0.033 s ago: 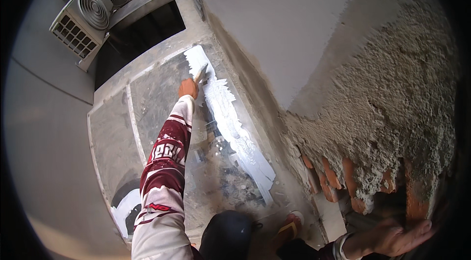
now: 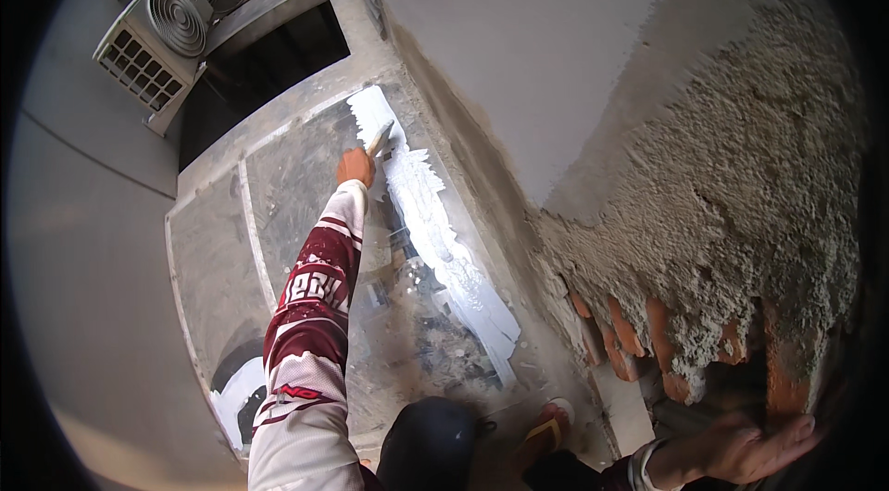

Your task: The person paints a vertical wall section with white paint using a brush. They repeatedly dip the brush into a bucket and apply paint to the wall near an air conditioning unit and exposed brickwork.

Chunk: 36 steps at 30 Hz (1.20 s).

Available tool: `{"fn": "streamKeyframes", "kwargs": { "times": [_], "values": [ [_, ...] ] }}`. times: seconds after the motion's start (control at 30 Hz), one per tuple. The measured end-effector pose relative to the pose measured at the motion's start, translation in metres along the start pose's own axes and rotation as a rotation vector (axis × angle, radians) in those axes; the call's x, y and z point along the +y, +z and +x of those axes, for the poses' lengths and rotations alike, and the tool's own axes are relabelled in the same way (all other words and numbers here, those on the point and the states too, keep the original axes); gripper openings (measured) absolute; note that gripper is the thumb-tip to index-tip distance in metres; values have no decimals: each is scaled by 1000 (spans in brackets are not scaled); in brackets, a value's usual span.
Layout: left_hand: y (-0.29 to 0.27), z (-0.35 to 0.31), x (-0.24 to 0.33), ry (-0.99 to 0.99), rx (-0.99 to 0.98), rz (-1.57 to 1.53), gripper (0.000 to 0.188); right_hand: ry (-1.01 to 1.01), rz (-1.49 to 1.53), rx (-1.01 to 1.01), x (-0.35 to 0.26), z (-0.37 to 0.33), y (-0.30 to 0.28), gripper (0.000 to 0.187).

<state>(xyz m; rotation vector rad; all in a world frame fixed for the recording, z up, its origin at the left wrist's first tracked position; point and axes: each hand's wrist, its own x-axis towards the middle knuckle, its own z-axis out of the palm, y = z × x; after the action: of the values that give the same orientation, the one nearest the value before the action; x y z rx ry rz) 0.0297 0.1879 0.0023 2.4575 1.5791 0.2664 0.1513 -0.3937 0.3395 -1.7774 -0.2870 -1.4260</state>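
Note:
My left hand (image 2: 356,167) reaches far forward, closed around the handle of a paintbrush (image 2: 379,139). The brush's head rests on a wet-looking white strip of coating (image 2: 429,213) that runs along the grey floor slab (image 2: 306,167) beside the wall. Ragged edges mark the strip, and bare grey patches show next to it. At the lower right my right hand (image 2: 750,449) is open, its fingers stretched out close to the broken brick edge (image 2: 785,389); I cannot tell whether it touches. It holds nothing visible.
Outdoor air-conditioner units (image 2: 176,18) stand at the upper left beside a dark opening (image 2: 278,51). A rough plastered wall (image 2: 722,157) rises on the right, with exposed bricks. A white-and-dark round thing (image 2: 243,389) sits left of my arm. My sandalled foot (image 2: 546,431) is below.

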Motion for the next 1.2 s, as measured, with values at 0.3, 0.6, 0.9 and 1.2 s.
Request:
{"fn": "streamKeyframes", "kwargs": {
  "times": [0.3,0.6,0.9,1.2],
  "values": [
    [1,2,9,125,37,32,22,5,11,16,4,-3,0,50],
    [-9,-15,19,214,-8,63,24,4,10,20,6,-3,2,50],
    [-15,-31,10,290,54,116,18,4,8,31,8,-3,2,49],
    [-15,-15,-1,173,56,69,20,-2,-1,32,10,-6,0,48]
  ]
}}
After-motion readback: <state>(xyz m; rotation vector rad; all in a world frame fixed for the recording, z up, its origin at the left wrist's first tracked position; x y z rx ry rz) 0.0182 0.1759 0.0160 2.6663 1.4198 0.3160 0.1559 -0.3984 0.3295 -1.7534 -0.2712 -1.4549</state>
